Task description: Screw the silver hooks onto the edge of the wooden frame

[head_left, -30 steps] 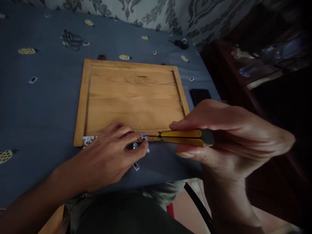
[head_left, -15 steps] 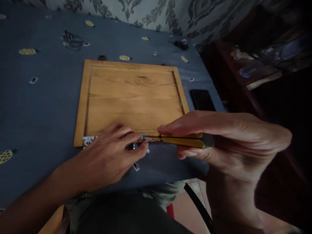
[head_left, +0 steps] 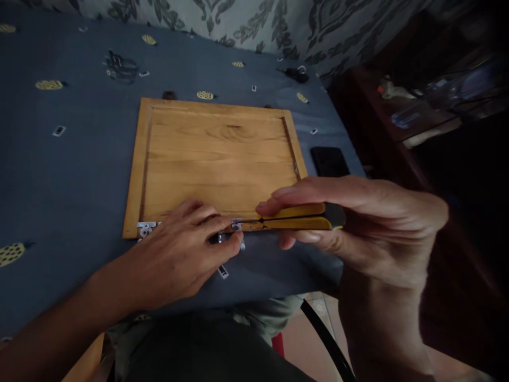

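A framed wooden panel point(head_left: 222, 159) lies flat on the blue patterned cloth. Along its near edge are metal hinges: one hinge point(head_left: 146, 229) by the left corner, another hinge point(head_left: 237, 225) closer to the middle. My left hand point(head_left: 186, 246) rests over that edge, with thumb and forefinger closed about the middle hinge; the palm hides part of the edge. Held almost level in my right hand point(head_left: 358, 233) is a screwdriver point(head_left: 296, 217) with a yellow and black handle. Its thin shaft points left and its tip meets the middle hinge.
A black phone point(head_left: 330, 161) lies right of the panel. Keys point(head_left: 296, 73) and a small dark tangled item point(head_left: 121, 66) are at the back of the cloth point(head_left: 87, 175). A dark wooden shelf point(head_left: 382, 114) with clear plastic things stands at the right.
My right hand and the screwdriver handle have shifted slightly left and up, and the handle has turned a little. My left hand stays on the middle hinge. The whole view has moved slightly.
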Action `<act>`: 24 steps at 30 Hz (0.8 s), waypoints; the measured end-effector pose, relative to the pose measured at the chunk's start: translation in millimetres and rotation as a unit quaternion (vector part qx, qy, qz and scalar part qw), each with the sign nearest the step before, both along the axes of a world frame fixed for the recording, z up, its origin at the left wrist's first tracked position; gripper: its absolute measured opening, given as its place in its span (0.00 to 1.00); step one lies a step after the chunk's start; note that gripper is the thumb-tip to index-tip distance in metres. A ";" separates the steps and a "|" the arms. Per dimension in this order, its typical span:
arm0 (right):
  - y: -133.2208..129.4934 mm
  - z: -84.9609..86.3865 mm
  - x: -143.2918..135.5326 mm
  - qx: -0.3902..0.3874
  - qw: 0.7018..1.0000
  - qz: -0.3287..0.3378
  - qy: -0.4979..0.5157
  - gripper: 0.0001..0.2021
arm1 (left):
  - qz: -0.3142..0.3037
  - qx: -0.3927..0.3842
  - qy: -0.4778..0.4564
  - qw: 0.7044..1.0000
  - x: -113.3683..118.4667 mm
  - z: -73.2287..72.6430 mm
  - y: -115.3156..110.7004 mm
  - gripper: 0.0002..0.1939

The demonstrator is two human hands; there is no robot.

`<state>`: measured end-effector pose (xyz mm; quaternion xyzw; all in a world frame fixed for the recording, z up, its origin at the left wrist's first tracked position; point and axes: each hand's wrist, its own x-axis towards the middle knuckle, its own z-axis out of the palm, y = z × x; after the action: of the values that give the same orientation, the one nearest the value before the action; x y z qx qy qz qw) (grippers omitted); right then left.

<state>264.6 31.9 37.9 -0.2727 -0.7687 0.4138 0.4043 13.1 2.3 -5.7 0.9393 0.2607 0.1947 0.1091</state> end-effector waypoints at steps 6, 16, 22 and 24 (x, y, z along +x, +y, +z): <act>-9.2 -8.6 -19.8 0.100 0.983 -0.153 0.000 0.14 | -0.001 -0.008 0.001 1.000 1.2 1.8 1.1 0.13; -3.7 -1.7 -10.0 0.033 0.996 -0.083 -0.029 0.15 | -0.002 -0.005 0.000 1.000 1.5 -0.5 0.8 0.14; -2.0 1.9 -10.3 0.034 0.999 -0.029 -0.024 0.09 | -0.005 -0.008 0.007 1.000 0.7 0.8 0.6 0.14; -7.3 -0.5 -15.3 0.044 0.996 -0.071 -0.018 0.07 | -0.002 -0.009 0.004 1.000 1.4 1.1 0.6 0.12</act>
<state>249.4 24.7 37.4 -0.3158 -0.7719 0.3452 0.4305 14.5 2.9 -4.6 0.9395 0.2612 0.1883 0.1171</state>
